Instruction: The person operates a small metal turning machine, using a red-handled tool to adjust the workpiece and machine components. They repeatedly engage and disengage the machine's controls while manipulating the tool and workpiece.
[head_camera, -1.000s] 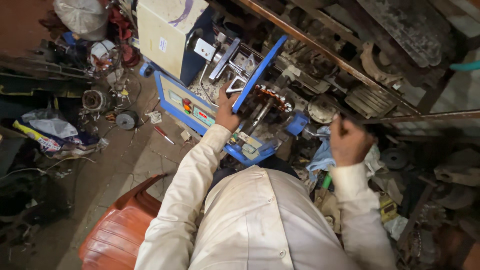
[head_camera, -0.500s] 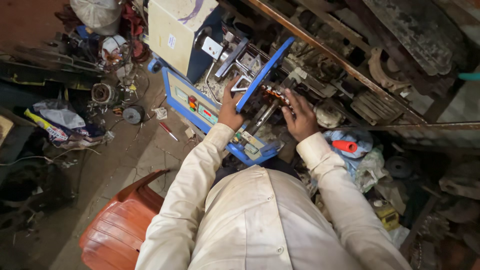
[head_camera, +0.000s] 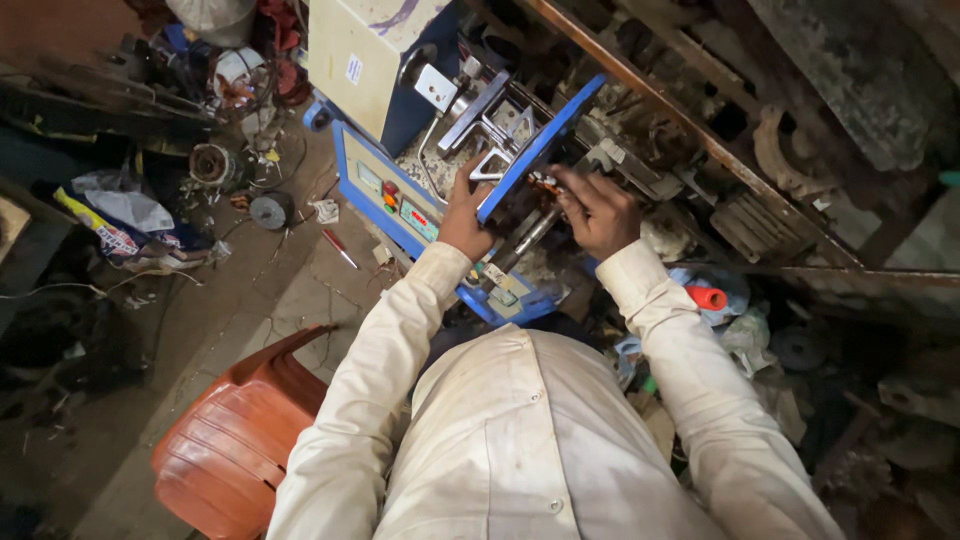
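Observation:
I sit at a blue winding machine (head_camera: 400, 205) with a slanted blue arm (head_camera: 545, 145). My left hand (head_camera: 465, 215) reaches up to the left edge of that arm, fingers curled on the copper-wound part (head_camera: 540, 188) mounted there; the arm hides most of the part. My right hand (head_camera: 600, 210) grips the same part from the right, fingers closed over its top. Both white sleeves stretch forward from my chest.
An orange plastic chair (head_camera: 230, 440) stands at my left. A red-handled screwdriver (head_camera: 340, 248), round metal parts (head_camera: 270, 210) and bags (head_camera: 120, 215) litter the floor. A cream box (head_camera: 360, 50) sits on the machine. A rusty shelf rail (head_camera: 650, 100) and scrap crowd the right, with an orange cylinder (head_camera: 708, 297).
My right hand came from the clutter at the right over to the copper-wound part and now grips it. My left hand stayed at the machine. The view shifted slightly.

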